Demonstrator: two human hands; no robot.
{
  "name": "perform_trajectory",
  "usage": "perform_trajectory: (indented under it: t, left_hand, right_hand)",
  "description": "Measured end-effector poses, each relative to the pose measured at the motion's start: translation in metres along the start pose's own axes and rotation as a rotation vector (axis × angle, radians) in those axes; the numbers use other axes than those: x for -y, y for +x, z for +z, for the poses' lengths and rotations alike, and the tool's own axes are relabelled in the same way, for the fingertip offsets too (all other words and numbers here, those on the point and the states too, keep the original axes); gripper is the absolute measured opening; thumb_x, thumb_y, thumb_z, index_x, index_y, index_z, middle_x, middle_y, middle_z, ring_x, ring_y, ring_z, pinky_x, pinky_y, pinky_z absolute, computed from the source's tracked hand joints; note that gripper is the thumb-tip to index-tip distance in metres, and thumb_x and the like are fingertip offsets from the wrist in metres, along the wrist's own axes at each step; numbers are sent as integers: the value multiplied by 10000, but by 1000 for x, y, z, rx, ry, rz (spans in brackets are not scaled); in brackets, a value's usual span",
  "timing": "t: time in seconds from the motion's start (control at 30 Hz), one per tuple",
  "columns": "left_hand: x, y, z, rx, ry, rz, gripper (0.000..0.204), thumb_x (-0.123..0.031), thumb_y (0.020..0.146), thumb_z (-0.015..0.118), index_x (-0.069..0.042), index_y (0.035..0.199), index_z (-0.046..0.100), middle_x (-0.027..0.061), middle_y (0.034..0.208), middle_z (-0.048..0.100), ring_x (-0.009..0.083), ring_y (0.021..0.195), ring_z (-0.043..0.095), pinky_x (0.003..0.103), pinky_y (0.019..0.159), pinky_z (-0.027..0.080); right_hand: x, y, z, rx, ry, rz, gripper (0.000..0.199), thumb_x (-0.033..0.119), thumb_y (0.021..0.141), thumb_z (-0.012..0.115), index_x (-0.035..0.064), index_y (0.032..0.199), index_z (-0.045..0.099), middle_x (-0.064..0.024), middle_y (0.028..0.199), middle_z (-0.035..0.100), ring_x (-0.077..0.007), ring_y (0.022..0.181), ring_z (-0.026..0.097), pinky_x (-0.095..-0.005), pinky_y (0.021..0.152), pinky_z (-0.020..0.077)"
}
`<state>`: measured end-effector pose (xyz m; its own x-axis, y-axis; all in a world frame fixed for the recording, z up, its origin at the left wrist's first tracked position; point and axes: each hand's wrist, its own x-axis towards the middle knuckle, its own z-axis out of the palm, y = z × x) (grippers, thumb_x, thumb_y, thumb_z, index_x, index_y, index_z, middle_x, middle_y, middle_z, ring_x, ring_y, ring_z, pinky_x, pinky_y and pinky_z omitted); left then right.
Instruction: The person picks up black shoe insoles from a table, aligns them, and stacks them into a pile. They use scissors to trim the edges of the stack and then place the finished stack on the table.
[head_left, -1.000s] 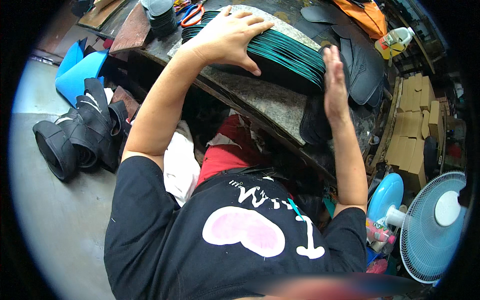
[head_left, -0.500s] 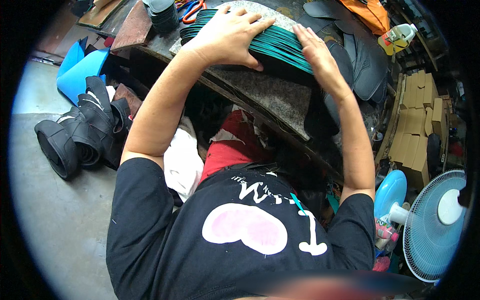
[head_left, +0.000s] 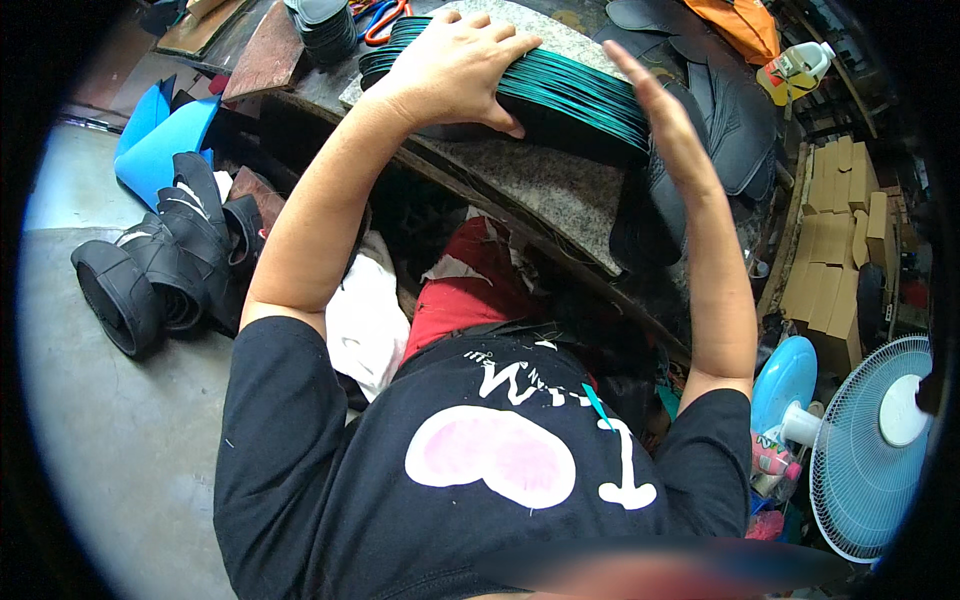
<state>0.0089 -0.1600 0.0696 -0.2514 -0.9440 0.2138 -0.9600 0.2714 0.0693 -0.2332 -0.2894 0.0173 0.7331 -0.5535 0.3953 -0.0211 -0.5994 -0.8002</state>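
Observation:
On the grey speckled stone slab (head_left: pixel 520 185), a stack of thin shoe insoles (head_left: pixel 580 95), black on the near side with teal edges, stands on its side. My left hand (head_left: pixel 465 70) grips the stack toward its left end, with the fingers over the top and the thumb on the near face. Just off the stack's right end is my right hand (head_left: pixel 670 125), fingers straight and palm turned toward the stack; a small gap shows between them. Loose black sole-shaped pieces (head_left: pixel 735 140) lie in an overlapping pile right of that hand.
A round stack of grey pieces (head_left: pixel 325 30) and orange-handled scissors (head_left: pixel 385 25) are at the back left. A yellow-labelled jug (head_left: pixel 795 72), cardboard boxes (head_left: pixel 830 240) and a blue fan (head_left: pixel 870 450) stand at the right. Black rolls (head_left: pixel 165 270) lie on the floor at the left.
My right hand has moved right, away from the stack's end. The stack's right end now reaches farther right and shows more. My left hand has kept its grip, barely shifting.

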Motion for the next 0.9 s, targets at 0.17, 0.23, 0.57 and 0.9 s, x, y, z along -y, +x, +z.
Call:
perform_trajectory:
  t: [0.17, 0.23, 0.57, 0.9]
  left_hand:
    - [2, 1, 3, -54, 21, 26, 978, -490, 596, 847, -19, 1369, 477, 228, 1348, 501, 405, 1300, 422, 496, 1109, 310]
    - [2, 2, 4, -53, 15, 25, 977, -493, 592, 848, -20, 1364, 481, 229, 1344, 501, 406, 1297, 423, 496, 1106, 312]
    - [-3, 1, -3, -59, 15, 35, 957, -496, 602, 840, -25, 1357, 488, 224, 1338, 507, 404, 1293, 427, 501, 1098, 316]
    - [-2, 0, -1, -73, 63, 39, 944, -499, 620, 832, -18, 1355, 488, 208, 1327, 518, 391, 1286, 441, 498, 1101, 316]
  right_hand:
    - [11, -7, -35, -95, -394, -113, 306, 380, 903, 676, 160, 1109, 732, -57, 1178, 654, -229, 1184, 543, -368, 1024, 429]
    - [15, -17, -24, -50, -628, -241, 286, 405, 840, 727, 183, 1017, 764, -34, 1123, 664, -227, 1131, 553, -350, 978, 458]
    - [-8, -40, -58, -476, -408, -19, 222, 262, 958, 625, 53, 890, 658, -40, 839, 639, -170, 793, 601, -287, 757, 467]
    - [38, -23, -22, -61, -931, -375, 111, 159, 845, 704, 158, 955, 720, -27, 985, 679, -231, 1020, 618, -384, 895, 498]
